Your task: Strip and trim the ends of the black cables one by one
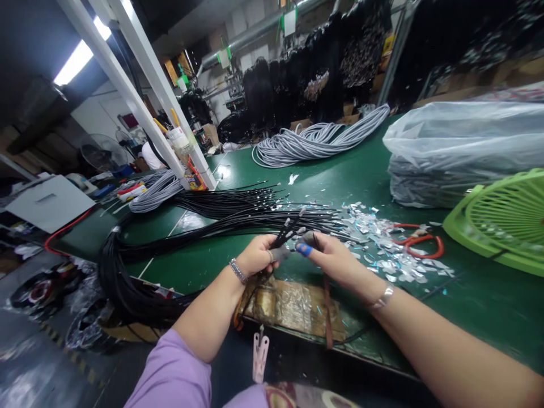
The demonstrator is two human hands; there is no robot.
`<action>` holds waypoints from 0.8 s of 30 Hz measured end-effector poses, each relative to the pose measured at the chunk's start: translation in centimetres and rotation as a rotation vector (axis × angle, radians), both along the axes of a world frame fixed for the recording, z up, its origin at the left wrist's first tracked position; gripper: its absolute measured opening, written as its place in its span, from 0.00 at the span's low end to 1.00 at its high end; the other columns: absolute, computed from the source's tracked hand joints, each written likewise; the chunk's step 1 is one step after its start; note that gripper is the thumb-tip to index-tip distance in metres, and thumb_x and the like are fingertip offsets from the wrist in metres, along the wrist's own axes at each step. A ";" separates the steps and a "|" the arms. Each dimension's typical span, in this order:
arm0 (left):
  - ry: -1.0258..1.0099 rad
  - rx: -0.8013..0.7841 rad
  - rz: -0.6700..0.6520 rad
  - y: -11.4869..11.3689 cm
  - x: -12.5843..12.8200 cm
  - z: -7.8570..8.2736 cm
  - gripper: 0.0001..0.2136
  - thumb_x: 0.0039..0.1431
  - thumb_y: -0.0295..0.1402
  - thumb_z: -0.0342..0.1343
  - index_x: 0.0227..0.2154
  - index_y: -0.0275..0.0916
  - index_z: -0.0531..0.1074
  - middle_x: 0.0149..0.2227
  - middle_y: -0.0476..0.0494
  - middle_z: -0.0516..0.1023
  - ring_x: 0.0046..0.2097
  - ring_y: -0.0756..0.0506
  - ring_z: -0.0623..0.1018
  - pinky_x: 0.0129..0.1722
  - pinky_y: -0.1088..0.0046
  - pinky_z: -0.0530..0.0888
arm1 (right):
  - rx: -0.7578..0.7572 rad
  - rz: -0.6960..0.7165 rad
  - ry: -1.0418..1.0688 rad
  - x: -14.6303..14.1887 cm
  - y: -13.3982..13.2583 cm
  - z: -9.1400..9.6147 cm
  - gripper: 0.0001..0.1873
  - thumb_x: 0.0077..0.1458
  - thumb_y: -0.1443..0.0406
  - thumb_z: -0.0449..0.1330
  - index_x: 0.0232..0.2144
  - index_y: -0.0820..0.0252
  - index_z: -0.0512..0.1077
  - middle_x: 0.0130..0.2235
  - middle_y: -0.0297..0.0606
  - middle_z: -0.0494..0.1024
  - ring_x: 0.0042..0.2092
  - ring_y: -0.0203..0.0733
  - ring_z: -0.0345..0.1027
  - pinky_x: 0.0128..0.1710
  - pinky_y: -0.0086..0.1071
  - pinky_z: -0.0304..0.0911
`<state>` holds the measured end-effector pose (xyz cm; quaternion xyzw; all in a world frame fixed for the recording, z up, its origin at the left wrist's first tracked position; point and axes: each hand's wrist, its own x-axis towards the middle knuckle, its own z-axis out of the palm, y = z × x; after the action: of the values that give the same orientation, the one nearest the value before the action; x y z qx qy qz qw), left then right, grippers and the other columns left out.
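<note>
My left hand (260,255) is closed around a few black cables (283,229) whose pale, stripped-looking ends point up and to the right. Just across from it, my right hand (329,256) has its fingers pinched together close to those ends. Blue tape wraps its thumb, and grey covers sit on fingertips of both hands. What lies inside the right pinch is too small to tell. Behind the hands, a large bundle of black cables (221,224) stretches over the green table (480,306), ends toward the right. Under the hands is a tape-covered board (297,306) at the table edge.
Foil scraps (374,226) lie right of the cable ends, around red-handled scissors (419,243). Farther right are a green fan (505,218) and a plastic-bagged stack (459,153). Grey cable coils (314,141) lie behind. A white post (157,90) rises at left; a pink clothespin (260,357) hangs in front.
</note>
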<state>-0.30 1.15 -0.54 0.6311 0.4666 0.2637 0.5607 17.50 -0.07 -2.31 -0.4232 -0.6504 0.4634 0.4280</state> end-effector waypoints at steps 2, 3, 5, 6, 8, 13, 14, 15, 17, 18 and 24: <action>0.130 0.092 0.046 -0.1 0.4 -0.1 0.12 0.47 0.39 0.60 0.25 0.36 0.67 0.14 0.56 0.65 0.16 0.56 0.61 0.16 0.80 0.57 | 0.263 -0.189 -0.412 0.0 0.0 0.0 0.09 0.49 0.62 0.58 0.22 0.56 0.63 0.25 0.35 0.68 0.26 0.38 0.59 0.26 0.31 0.52; 0.185 0.158 0.061 -0.1 0.6 -0.1 0.09 0.47 0.36 0.60 0.23 0.36 0.67 0.15 0.56 0.65 0.17 0.56 0.62 0.17 0.81 0.57 | 0.344 -0.227 -0.567 -0.1 -0.1 0.0 0.05 0.48 0.66 0.58 0.23 0.57 0.65 0.27 0.38 0.71 0.29 0.40 0.62 0.27 0.32 0.54; 0.241 0.267 0.082 -0.3 0.7 0.0 0.08 0.46 0.32 0.60 0.21 0.36 0.67 0.16 0.55 0.66 0.20 0.55 0.63 0.19 0.80 0.58 | 0.418 -0.258 -0.713 -0.3 -0.3 0.1 0.03 0.47 0.69 0.57 0.25 0.57 0.66 0.31 0.42 0.73 0.31 0.42 0.65 0.29 0.32 0.55; 0.236 0.276 0.089 -0.3 0.7 0.0 0.08 0.46 0.32 0.61 0.21 0.36 0.68 0.16 0.55 0.66 0.20 0.55 0.63 0.19 0.80 0.58 | 0.407 -0.258 -0.695 -0.4 -0.3 0.2 0.03 0.46 0.69 0.57 0.24 0.57 0.66 0.31 0.41 0.73 0.31 0.41 0.65 0.29 0.32 0.55; 0.161 0.194 0.086 -0.3 0.4 0.1 0.11 0.46 0.38 0.62 0.23 0.36 0.68 0.15 0.56 0.65 0.18 0.55 0.62 0.18 0.80 0.58 | 0.286 -0.211 -0.477 -0.5 -0.3 0.3 0.06 0.48 0.65 0.57 0.22 0.56 0.63 0.26 0.37 0.69 0.28 0.39 0.61 0.27 0.31 0.54; -0.134 -0.026 -0.046 -0.1 -0.5 0.0 0.26 0.36 0.54 0.65 0.27 0.35 0.69 0.14 0.56 0.65 0.13 0.56 0.60 0.13 0.80 0.55 | -0.346 0.249 0.413 -0.8 -0.5 0.4 0.21 0.43 0.48 0.63 0.22 0.57 0.61 0.20 0.25 0.58 0.19 0.27 0.38 0.17 0.27 0.39; -0.157 -0.046 -0.064 0.0 -0.5 0.0 0.27 0.34 0.55 0.65 0.27 0.35 0.69 0.14 0.56 0.65 0.13 0.57 0.60 0.13 0.80 0.55 | -0.429 0.307 0.508 -0.9 -0.5 0.4 0.23 0.40 0.48 0.65 0.22 0.58 0.62 0.20 0.25 0.57 0.19 0.26 0.36 0.17 0.26 0.36; -0.165 -0.058 -0.068 0.0 -0.5 0.0 0.28 0.34 0.56 0.65 0.27 0.35 0.69 0.14 0.56 0.65 0.13 0.57 0.60 0.13 0.80 0.55 | -0.483 0.334 0.567 -1.0 -0.6 0.3 0.23 0.38 0.49 0.68 0.23 0.58 0.63 0.21 0.25 0.58 0.19 0.25 0.35 0.17 0.26 0.34; -0.158 -0.054 -0.038 0.0 -0.3 0.1 0.27 0.33 0.55 0.66 0.27 0.35 0.68 0.13 0.56 0.65 0.13 0.57 0.60 0.13 0.81 0.55 | -0.520 0.306 0.614 -1.0 -0.5 0.3 0.24 0.35 0.52 0.70 0.23 0.59 0.64 0.21 0.25 0.59 0.19 0.24 0.36 0.17 0.25 0.33; -0.147 -0.045 -0.015 0.0 -0.2 0.1 0.27 0.33 0.54 0.66 0.26 0.35 0.68 0.13 0.57 0.65 0.13 0.57 0.60 0.13 0.81 0.55 | -0.516 0.273 0.612 -0.9 -0.4 0.2 0.23 0.35 0.53 0.71 0.23 0.59 0.64 0.21 0.25 0.60 0.19 0.24 0.37 0.17 0.25 0.33; -0.098 0.009 0.022 0.1 -0.1 0.1 0.24 0.37 0.51 0.66 0.27 0.35 0.69 0.13 0.57 0.63 0.14 0.57 0.59 0.14 0.81 0.55 | -0.403 0.117 0.474 -0.6 -0.2 0.2 0.22 0.39 0.49 0.67 0.22 0.59 0.66 0.20 0.27 0.62 0.19 0.27 0.45 0.16 0.25 0.40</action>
<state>-0.38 1.21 -0.44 0.6146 0.4444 0.3026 0.5773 16.89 -0.24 -2.13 -0.3414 -0.4507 0.6926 0.4479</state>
